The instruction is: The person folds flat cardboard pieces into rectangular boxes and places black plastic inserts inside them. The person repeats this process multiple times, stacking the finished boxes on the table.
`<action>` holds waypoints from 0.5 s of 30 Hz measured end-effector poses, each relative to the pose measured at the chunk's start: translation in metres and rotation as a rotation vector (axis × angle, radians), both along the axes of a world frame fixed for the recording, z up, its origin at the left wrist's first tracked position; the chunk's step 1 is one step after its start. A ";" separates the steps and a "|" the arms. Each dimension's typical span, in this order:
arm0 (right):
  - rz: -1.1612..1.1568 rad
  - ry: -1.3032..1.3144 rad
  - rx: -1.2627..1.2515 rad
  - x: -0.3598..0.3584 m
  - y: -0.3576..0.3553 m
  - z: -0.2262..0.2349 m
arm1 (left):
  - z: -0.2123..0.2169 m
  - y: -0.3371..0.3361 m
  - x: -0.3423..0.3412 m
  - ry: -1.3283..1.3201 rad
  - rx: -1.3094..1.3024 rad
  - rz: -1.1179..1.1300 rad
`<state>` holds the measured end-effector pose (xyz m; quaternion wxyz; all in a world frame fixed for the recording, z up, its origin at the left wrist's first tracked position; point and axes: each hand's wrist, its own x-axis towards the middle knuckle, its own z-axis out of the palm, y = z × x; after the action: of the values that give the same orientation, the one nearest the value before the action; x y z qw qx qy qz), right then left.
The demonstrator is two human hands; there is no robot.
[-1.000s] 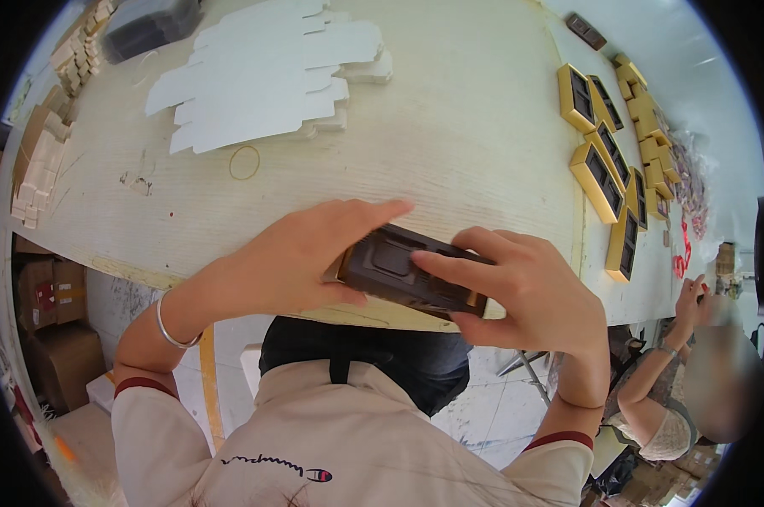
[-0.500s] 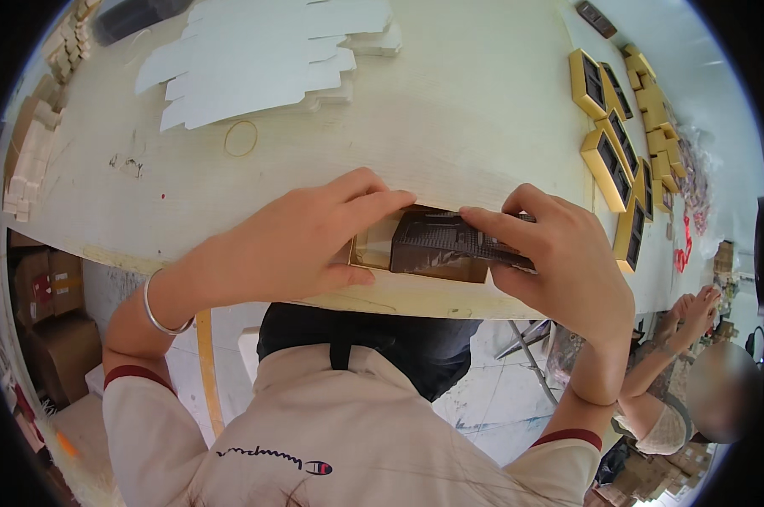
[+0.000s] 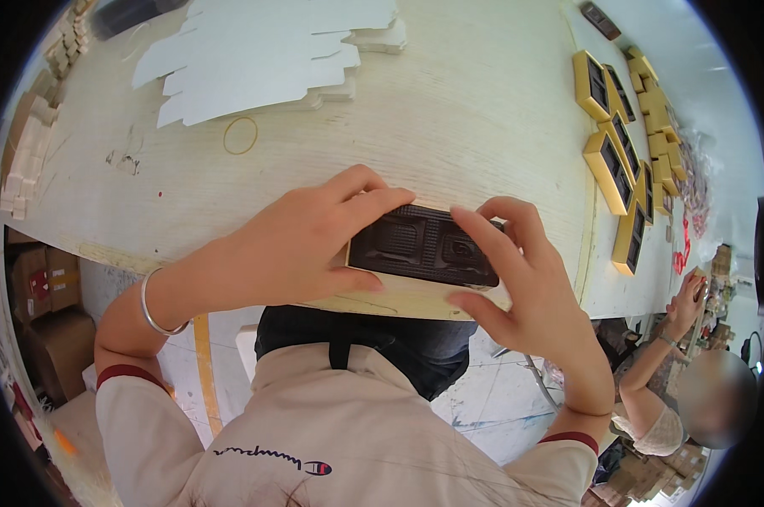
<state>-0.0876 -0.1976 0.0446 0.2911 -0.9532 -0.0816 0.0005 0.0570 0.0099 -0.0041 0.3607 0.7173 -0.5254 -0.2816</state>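
Observation:
Near the table's front edge lies a small yellow box, with a dark brown plastic tray seated flat inside it. The tray has two moulded recesses. My left hand clasps the box's left end, fingers along the far side and thumb at the near side. Over the right end is my right hand, its thumb and fingers spread apart. Its index fingertip is by the tray's far edge, while the thumb is off the near side; whether the fingers touch is hard to tell.
Flat white card blanks are stacked at the far left, with a rubber band before them. To the right stand several yellow boxes with dark trays and more yellow boxes. A co-worker's hand is at the far right.
The dark tray, tilted and half inside the box before, now lies flat in it. My right hand has released the tray and its fingers have spread. My left hand stays on the box.

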 end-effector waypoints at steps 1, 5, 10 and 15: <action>-0.017 0.047 0.182 -0.002 -0.004 0.002 | 0.001 0.003 0.001 -0.007 0.009 0.010; 0.072 0.080 0.380 -0.009 -0.030 -0.020 | 0.001 0.004 0.001 -0.030 0.000 0.009; 0.120 0.015 0.384 -0.007 -0.034 -0.037 | 0.001 0.004 0.003 -0.103 -0.030 -0.037; 0.180 0.012 0.335 -0.004 -0.034 -0.028 | 0.004 0.005 0.005 -0.176 -0.011 -0.059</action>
<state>-0.0918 -0.2313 0.0166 0.4449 -0.8802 -0.1641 0.0185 0.0618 0.0150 -0.0001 0.3087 0.7216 -0.5773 -0.2253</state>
